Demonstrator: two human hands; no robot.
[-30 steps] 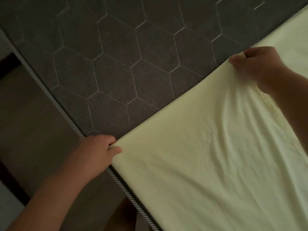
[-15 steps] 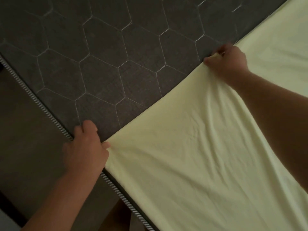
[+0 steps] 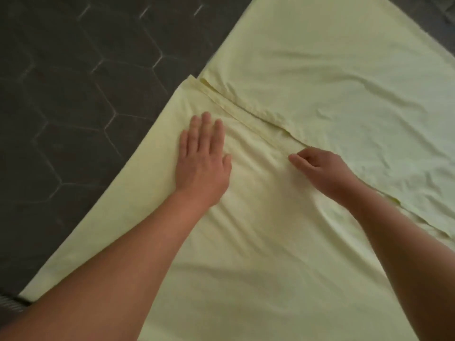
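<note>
the pale yellow cotton sheet lies spread on the dark grey hexagon-quilted mattress, folded over on itself; the near flap ends in a stitched hem that runs on a slant from upper left down to lower right, and this is the long axis that the next move seems to turn on; both hands lie on the near side of that line, on the upper layer; the left hand rests flat, fingers straight and close together, pressing the flap just short of its far-left corner; the right hand has curled fingers with thumb and forefinger meeting at the hem, apparently pinching the cloth there, though the grip itself is small in view; so the right hand is the nearer to the hem, touching it, while the left is nearer to the corner and the sheet's left edge; the lower layer stretches beyond the hem, up and to the right; a striped mattress piping shows at bottom left; no container is in view.
</note>
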